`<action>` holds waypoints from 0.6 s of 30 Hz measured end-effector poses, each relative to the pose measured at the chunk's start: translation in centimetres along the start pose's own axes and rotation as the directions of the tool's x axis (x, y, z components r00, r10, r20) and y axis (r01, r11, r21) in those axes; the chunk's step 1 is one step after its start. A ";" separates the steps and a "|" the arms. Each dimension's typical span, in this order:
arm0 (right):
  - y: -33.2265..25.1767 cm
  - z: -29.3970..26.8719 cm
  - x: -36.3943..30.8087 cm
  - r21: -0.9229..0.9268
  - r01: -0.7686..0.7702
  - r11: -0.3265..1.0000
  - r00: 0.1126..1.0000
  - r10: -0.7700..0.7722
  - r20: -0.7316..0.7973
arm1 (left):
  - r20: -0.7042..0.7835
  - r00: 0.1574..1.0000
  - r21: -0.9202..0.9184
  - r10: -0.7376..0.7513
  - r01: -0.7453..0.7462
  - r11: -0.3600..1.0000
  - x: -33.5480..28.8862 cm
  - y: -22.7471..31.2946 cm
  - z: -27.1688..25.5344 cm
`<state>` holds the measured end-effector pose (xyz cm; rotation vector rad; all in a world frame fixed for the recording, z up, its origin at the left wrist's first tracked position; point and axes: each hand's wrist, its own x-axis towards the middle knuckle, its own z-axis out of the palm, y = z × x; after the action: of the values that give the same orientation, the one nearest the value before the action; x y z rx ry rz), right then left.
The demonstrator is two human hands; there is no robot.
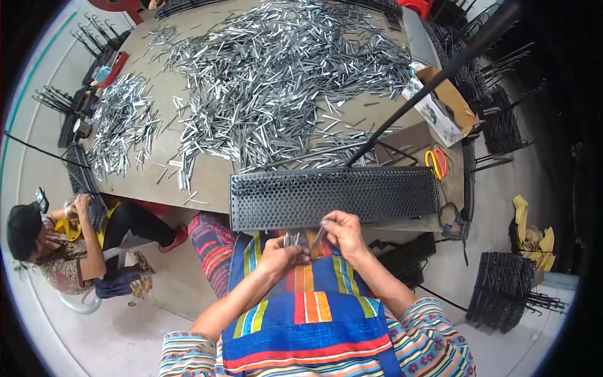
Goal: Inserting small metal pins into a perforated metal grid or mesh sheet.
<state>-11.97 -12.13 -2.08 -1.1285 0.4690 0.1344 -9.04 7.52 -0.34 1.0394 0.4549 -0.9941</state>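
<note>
My left hand [281, 254] is closed around a small bundle of thin silvery metal strips [294, 239], their ends sticking up past the fingers. Just to the right, my right hand [347, 235] pinches a single metal strip [320, 232] between thumb and fingertips. Both hands are over my lap, close to the near edge of a black perforated metal panel [333, 200] with a long black rod [402, 119] rising from its far side. The panel rests against the table's front edge. Beyond it a large heap of loose metal strips [270, 81] spreads over the table.
Orange-and-yellow-handled scissors [436, 164] and an open cardboard box [445, 107] lie at the table's right. A smaller strip pile [122, 122] is on the left. A seated person [63, 245] works there with another panel. Stacked black racks [499, 289] stand on the right floor.
</note>
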 end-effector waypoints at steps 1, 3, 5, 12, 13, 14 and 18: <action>-0.1 -1.0 -0.3 0.004 0.006 1.000 1.000 -0.006 0.001 | 0.004 1.000 0.051 0.007 -0.007 0.999 -0.5 -0.1 0.2; 0.0 -2.0 -1.4 -0.015 -0.156 0.988 0.981 0.157 0.118 | 0.009 1.000 0.119 0.011 -0.012 0.993 -1.3 -0.4 0.3; 0.4 -2.0 -2.3 -0.035 -0.139 0.990 0.979 0.142 0.144 | 0.059 0.996 0.219 0.070 -0.081 0.972 -1.8 -0.7 0.2; 0.7 -2.7 -4.0 -0.027 -0.141 0.990 0.962 0.144 0.232 | -0.015 0.994 0.135 0.110 -0.107 0.985 -2.2 -1.2 -0.3; 0.7 -2.8 -4.1 -0.033 -0.144 0.989 0.962 0.148 0.229 | -0.012 0.994 0.128 0.108 -0.106 0.986 -2.0 -1.3 -0.4; 0.6 -2.7 -4.1 -0.044 -0.119 0.992 0.979 0.125 0.164 | 0.011 0.994 0.144 0.104 -0.105 0.984 -1.8 -1.2 -0.6; 0.1 -2.3 -2.7 -0.119 0.067 0.991 0.996 -0.073 -0.047 | 0.006 0.999 0.107 0.045 -0.046 0.993 -1.5 0.1 0.0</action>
<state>-15.03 -13.77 -1.76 -1.2646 0.4716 0.0721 -9.78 8.22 0.80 1.1394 0.3767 -0.9878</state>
